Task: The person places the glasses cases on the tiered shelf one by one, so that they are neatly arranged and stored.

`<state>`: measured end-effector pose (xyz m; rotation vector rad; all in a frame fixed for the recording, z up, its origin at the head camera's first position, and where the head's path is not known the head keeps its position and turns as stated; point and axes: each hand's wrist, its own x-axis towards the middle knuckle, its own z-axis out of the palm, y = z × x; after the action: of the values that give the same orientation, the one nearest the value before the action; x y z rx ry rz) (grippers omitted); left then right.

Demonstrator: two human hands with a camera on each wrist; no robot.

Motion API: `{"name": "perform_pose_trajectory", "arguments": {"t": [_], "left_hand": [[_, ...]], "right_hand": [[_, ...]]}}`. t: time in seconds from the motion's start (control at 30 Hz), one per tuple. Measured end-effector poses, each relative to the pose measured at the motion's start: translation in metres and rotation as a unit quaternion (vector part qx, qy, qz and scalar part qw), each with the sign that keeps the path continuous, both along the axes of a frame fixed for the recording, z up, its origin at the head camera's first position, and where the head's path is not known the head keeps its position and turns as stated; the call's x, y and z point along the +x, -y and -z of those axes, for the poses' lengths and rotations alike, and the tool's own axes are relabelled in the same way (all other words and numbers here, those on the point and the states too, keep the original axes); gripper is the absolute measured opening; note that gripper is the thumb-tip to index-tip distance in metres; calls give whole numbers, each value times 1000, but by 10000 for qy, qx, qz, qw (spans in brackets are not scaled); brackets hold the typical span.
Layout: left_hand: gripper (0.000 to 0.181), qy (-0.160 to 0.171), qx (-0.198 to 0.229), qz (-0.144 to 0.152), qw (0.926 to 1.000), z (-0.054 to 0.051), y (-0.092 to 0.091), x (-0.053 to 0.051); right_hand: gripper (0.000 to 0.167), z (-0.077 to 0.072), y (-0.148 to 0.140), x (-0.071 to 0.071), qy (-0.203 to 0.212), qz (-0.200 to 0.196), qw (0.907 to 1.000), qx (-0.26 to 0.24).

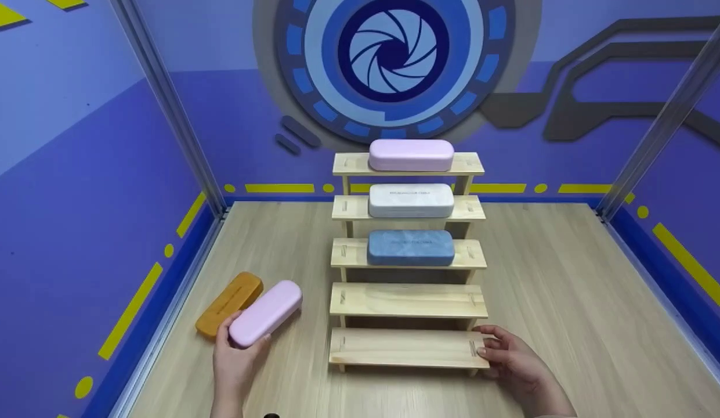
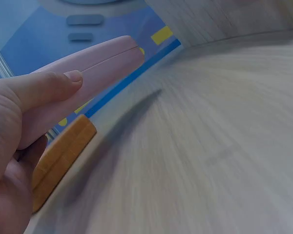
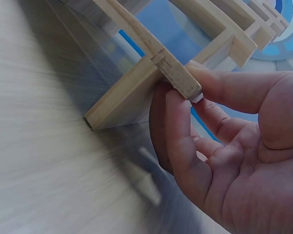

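Note:
My left hand [image 1: 235,366] grips a pink glasses case [image 1: 267,313] by its near end, thumb along one side. In the left wrist view the pink case [image 2: 88,73] is tilted and raised off the tabletop, its shadow below. Just left of it lies an orange-brown glasses case [image 1: 229,303] on the table. With thumb and fingers my right hand [image 1: 525,366] pinches the right end of the lowest step of a wooden stepped rack [image 1: 406,348]; the right wrist view shows the step's edge [image 3: 178,78] between them.
On the rack's upper steps sit another pink case [image 1: 412,155], a white case [image 1: 411,201] and a blue case [image 1: 411,248], top to bottom. The two lowest steps show bare wood. Patterned panels with metal corner posts [image 1: 168,104] enclose the table. A small dark object [image 1: 271,415] shows at the bottom edge.

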<state>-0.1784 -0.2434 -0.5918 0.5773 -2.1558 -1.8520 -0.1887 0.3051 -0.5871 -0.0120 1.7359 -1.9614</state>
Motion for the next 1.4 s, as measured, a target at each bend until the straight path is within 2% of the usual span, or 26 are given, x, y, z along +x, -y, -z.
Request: {"name": "perform_pose_trajectory", "arguments": {"t": [0.1,0.3,0.7,0.9,1.13,1.4], "left_hand": [[92,-142,44,6,9999,-7,-1,1],[88,-527,-247,-149,9982,-23,-4,2],[89,-799,-165,67,9966,-70,-8,9],[90,-1047,-222,370,9936,-89,-17,12],[87,-1581,-132,873,9835,-102,-30,13],[87,-1624,-178,1349,9773,-114,-48,12]], "right_hand": [[43,0,1,1,118,81,9999,-65],[47,0,1,1,202,173,9996,47],[47,2,1,1,81,119,9998,103],[49,1,1,1,106,132,9998,118],[51,1,2,1,44,163,9995,261],[52,0,2,-1,153,252,9991,312]]}}
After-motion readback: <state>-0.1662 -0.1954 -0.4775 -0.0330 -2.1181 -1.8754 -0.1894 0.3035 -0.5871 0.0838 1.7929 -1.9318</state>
